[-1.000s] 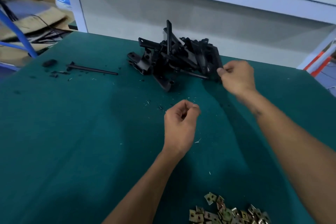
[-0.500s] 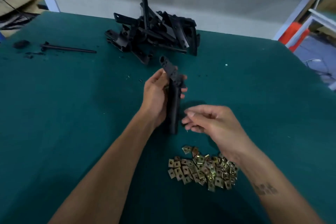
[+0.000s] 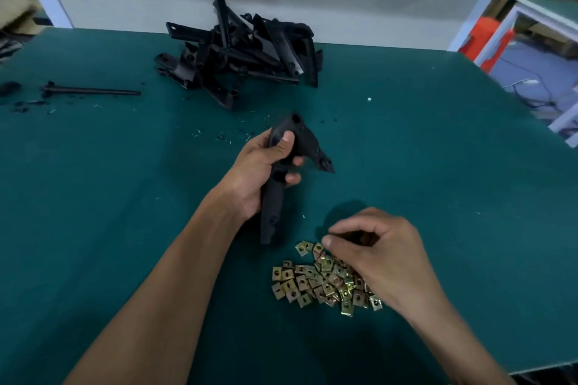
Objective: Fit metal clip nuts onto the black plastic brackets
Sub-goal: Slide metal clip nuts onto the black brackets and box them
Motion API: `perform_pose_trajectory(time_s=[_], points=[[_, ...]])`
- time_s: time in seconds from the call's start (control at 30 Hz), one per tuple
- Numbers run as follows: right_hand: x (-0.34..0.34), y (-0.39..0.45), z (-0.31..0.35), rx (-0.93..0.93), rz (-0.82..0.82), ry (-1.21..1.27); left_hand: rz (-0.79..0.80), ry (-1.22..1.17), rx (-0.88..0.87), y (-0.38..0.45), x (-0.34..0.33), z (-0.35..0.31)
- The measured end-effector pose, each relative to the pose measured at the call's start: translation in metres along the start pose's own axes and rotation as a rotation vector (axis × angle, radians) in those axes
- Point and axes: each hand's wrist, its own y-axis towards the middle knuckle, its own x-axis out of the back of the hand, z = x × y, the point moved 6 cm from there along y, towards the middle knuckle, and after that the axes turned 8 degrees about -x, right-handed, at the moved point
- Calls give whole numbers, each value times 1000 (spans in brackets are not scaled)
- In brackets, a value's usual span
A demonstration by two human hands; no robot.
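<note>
We've got the bracket (image 3: 275, 184) gripped in our left hand (image 3: 261, 172); right hand (image 3: 375, 247) fingers (image 3: 328, 241) curl at the nuts (image 3: 322, 281), pinch unclear. Grab just one, slot facing the bracket edge.

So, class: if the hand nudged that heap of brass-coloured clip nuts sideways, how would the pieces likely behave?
The clip nuts look like small, flat, loose squares, so they would probably slide and scatter, not roll. They overlap in the heap, so a few may ride along on the ones beneath. The green mat looks matte, so they likely stop quickly.
</note>
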Motion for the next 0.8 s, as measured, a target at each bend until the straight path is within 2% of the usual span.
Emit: perform_pose_trajectory(time_s=[0.1,0.27,0.43,0.57,0.7,0.8], points=[[-11,-5,7,19,-50,-209,25,126,-8,-2,-2,-2],[-20,-7,13,36,-15,-332,51,169,0,-2,-3,0],[-30,-1,19,92,80,-297,109,141,-8,0,-5,2],[-14,22,23,48,173,66,128,79,-59,3,-4,0],[3,65,21,-203,199,763,30,10,-137,9,6,-11],[-4,89,30,-273,151,1053,11,-10,-196,10,11,-19]])
